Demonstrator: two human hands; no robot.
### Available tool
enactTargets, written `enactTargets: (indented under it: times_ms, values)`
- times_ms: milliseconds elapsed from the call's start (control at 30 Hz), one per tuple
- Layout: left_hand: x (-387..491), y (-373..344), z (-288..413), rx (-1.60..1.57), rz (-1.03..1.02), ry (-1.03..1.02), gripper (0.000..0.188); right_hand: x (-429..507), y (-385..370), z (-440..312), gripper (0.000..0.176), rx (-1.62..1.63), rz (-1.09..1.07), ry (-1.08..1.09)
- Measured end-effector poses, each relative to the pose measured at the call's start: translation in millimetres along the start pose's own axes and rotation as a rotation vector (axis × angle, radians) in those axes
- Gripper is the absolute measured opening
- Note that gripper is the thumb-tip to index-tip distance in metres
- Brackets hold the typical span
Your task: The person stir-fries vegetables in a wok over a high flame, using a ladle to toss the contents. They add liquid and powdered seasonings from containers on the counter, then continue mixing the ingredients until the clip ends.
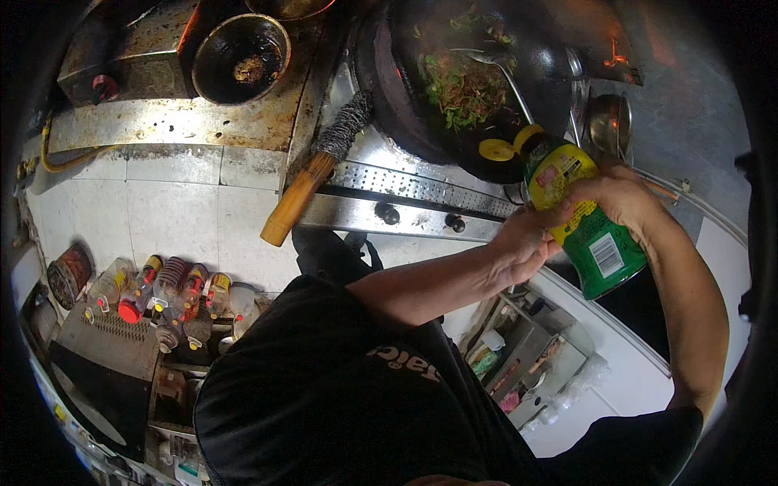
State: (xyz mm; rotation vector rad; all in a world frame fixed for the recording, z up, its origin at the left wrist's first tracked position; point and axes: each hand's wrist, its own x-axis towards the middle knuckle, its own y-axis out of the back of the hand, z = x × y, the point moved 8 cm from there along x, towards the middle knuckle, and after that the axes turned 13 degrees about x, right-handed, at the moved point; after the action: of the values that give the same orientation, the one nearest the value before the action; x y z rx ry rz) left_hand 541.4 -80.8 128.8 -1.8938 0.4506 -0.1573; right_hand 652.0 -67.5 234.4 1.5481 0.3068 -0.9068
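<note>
A green plastic squeeze bottle (608, 252) with a yellow label is tilted over the near side of a dark wok (419, 130). Its yellow flip cap (496, 150) hangs open at the neck, pointing into the wok. My right hand (608, 193) wraps around the upper side of the bottle. Against its lower left side, my left hand (526, 246) grips it too, some fingers hidden. Leafy greens with brown shreds (465, 91) lie in the wok. A metal ladle (513, 85) rests on them; the bottle covers part of its handle.
A wooden-handled wire brush (319, 167) lies across the left of the stove front (419, 217), which carries black knobs. Further left sits an oily metal bowl (242, 59). A metal pot (609, 124) stands right of the wok. Several bottles (176, 282) are grouped at lower left.
</note>
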Motion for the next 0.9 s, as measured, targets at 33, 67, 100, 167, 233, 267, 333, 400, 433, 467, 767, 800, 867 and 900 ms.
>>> enactTargets:
  times_ms: [33,67,100,167,233,267,333,400,433,467,767,800,867,900]
  values:
    - [0,1,0,0.025,0.011,-0.007,0.070,1,-1,1,0.057,0.021,-0.007,-0.013]
    - [0,2,0,0.046,0.023,-0.020,0.077,2,-1,2,0.056,0.035,-0.020,-0.009]
    - [0,4,-1,0.056,0.044,-0.007,0.076,4,-1,2,0.055,0.029,-0.024,-0.001]
    - [0,8,0,0.082,0.065,0.002,0.072,7,-7,-3,0.052,0.019,-0.118,0.118]
    - [1,10,8,0.139,0.020,0.009,0.068,6,-10,7,0.051,0.068,-0.147,0.132]
    - [5,10,12,0.197,0.010,0.023,0.066,5,-8,17,0.051,0.132,-0.112,0.103]
    - [5,9,23,0.435,-0.033,-0.048,0.054,-3,-4,40,0.059,0.200,0.033,0.123]
    - [-2,4,26,0.795,-0.109,-0.090,0.059,-19,-22,54,0.066,0.320,-0.104,0.288]
    - [-4,12,25,0.925,0.010,-0.048,0.061,-27,-23,70,0.064,0.262,-0.090,0.292]
    - [-12,-1,28,1.036,-0.094,-0.201,0.063,-39,-22,82,0.064,0.215,0.001,0.366]
    - [-56,-43,-7,2.021,-0.530,-0.555,0.084,-110,-47,161,0.075,0.604,0.355,0.962]
    - [-59,-48,-11,2.026,-0.564,-0.591,0.083,-115,-48,167,0.077,0.585,0.395,1.010]
    - [-65,-58,-21,2.032,-0.607,-0.603,0.081,-111,-53,187,0.075,0.773,0.323,0.959]
    - [-66,-61,-26,2.033,-0.617,-0.578,0.080,-111,-56,192,0.075,0.799,0.295,0.971]
